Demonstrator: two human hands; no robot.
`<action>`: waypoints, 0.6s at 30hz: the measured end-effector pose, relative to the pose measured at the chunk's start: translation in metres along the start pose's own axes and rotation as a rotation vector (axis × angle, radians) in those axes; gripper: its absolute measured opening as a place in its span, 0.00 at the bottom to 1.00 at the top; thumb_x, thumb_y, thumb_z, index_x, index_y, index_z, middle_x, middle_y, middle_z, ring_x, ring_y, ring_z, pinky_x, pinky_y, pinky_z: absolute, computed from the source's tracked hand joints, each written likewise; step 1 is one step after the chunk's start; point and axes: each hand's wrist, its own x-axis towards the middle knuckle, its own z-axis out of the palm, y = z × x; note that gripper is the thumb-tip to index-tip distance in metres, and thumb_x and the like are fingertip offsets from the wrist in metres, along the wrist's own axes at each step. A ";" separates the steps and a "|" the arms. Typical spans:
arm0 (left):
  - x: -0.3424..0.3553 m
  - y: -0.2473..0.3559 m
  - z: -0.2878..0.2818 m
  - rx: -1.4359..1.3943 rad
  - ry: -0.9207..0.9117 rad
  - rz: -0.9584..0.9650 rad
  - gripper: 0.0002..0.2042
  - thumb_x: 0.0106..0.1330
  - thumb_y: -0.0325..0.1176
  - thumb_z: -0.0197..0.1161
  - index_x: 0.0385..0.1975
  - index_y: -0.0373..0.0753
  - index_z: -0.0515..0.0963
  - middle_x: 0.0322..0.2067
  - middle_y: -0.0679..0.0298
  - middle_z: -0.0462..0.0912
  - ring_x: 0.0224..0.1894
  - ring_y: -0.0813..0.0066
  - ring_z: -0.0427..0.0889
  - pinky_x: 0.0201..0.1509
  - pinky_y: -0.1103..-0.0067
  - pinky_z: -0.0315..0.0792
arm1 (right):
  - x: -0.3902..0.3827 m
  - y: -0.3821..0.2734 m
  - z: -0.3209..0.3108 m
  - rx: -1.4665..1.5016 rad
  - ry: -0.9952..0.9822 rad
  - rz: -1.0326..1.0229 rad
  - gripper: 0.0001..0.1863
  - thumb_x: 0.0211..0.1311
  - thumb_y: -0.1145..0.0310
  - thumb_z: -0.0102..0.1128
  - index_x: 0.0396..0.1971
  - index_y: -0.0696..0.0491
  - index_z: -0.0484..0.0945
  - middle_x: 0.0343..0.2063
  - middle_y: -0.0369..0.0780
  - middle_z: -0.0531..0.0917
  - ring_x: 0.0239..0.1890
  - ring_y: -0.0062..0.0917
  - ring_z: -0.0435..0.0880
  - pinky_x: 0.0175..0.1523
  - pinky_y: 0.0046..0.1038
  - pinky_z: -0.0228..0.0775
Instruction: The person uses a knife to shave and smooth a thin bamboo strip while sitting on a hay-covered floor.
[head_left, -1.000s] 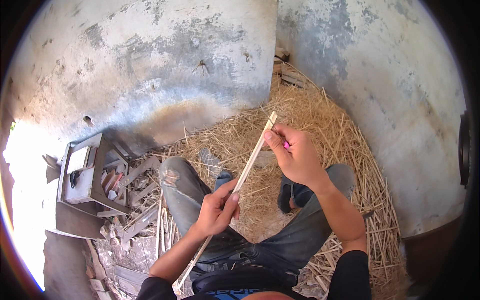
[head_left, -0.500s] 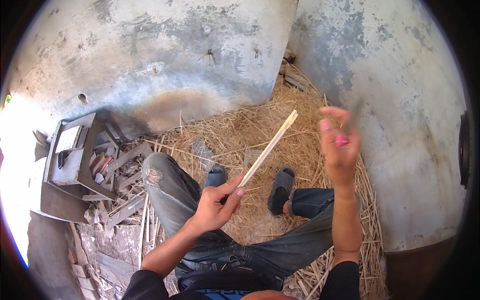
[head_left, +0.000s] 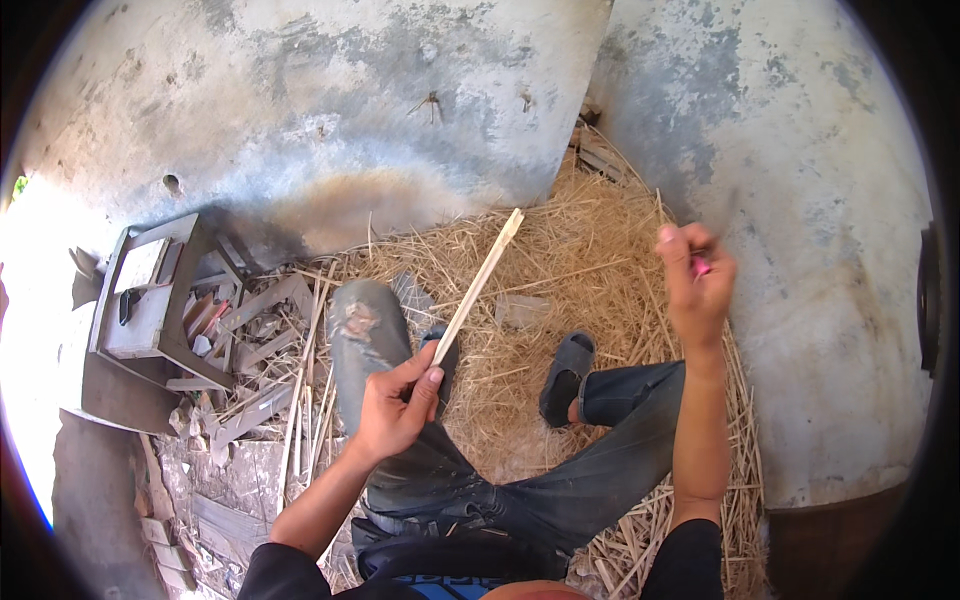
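Observation:
My left hand (head_left: pixel 398 410) is closed around the lower end of a pale split bamboo strip (head_left: pixel 478 290). The strip slants up and away to the right, and its far end looks notched or split. Well to the right of it, my raised right hand (head_left: pixel 697 275) is closed on what looks like a knife (head_left: pixel 700 267) with a pink handle. Its thin dark blade is smeared by motion and points up toward the wall. Blade and strip are apart. My fingers hide most of the handle.
Straw-like shavings (head_left: pixel 590 240) cover the floor around my sandals (head_left: pixel 568 375). A small wooden stool-like stand (head_left: pixel 150 320) sits at the left beside scrap wood (head_left: pixel 255 410). Weathered walls (head_left: pixel 800 250) rise ahead and at the right. Long thin strips (head_left: pixel 300 400) lie by my left knee.
My left hand has shifted left with the bamboo strip, which stands a little steeper. My right hand has moved slightly right with the knife. My left knee has swung inward.

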 end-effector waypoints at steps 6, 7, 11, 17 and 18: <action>0.014 0.022 0.025 -0.001 -0.080 -0.048 0.18 0.74 0.29 0.64 0.61 0.31 0.78 0.20 0.71 0.76 0.20 0.89 0.73 0.24 0.84 0.68 | -0.038 -0.042 0.034 0.021 -0.454 0.186 0.11 0.67 0.66 0.69 0.28 0.57 0.81 0.16 0.27 0.70 0.20 0.09 0.62 0.24 0.19 0.52; 0.014 0.017 0.027 0.022 -0.120 -0.059 0.17 0.75 0.30 0.63 0.61 0.34 0.79 0.29 0.69 0.82 0.23 0.88 0.76 0.27 0.86 0.71 | -0.040 -0.048 0.038 -0.017 -0.460 0.280 0.12 0.67 0.65 0.70 0.29 0.57 0.81 0.16 0.27 0.71 0.20 0.09 0.62 0.24 0.19 0.52; 0.018 0.020 0.045 0.058 -0.197 -0.027 0.17 0.74 0.28 0.63 0.61 0.34 0.79 0.27 0.71 0.82 0.24 0.88 0.77 0.27 0.85 0.71 | -0.046 -0.030 0.038 0.081 -0.412 0.225 0.12 0.67 0.65 0.69 0.29 0.59 0.83 0.16 0.28 0.74 0.20 0.09 0.62 0.24 0.20 0.52; 0.021 0.015 0.039 0.153 -0.280 0.079 0.11 0.74 0.31 0.63 0.49 0.32 0.84 0.19 0.64 0.81 0.21 0.83 0.79 0.26 0.80 0.72 | -0.042 -0.002 0.022 0.161 -0.160 0.173 0.14 0.70 0.62 0.65 0.26 0.54 0.81 0.15 0.25 0.66 0.18 0.08 0.60 0.23 0.19 0.49; 0.019 0.010 0.033 0.161 -0.286 0.074 0.11 0.74 0.31 0.63 0.49 0.32 0.84 0.19 0.64 0.81 0.21 0.83 0.79 0.26 0.80 0.72 | -0.039 0.003 0.016 0.166 -0.153 0.179 0.14 0.70 0.62 0.65 0.26 0.54 0.81 0.15 0.25 0.66 0.18 0.08 0.60 0.23 0.19 0.49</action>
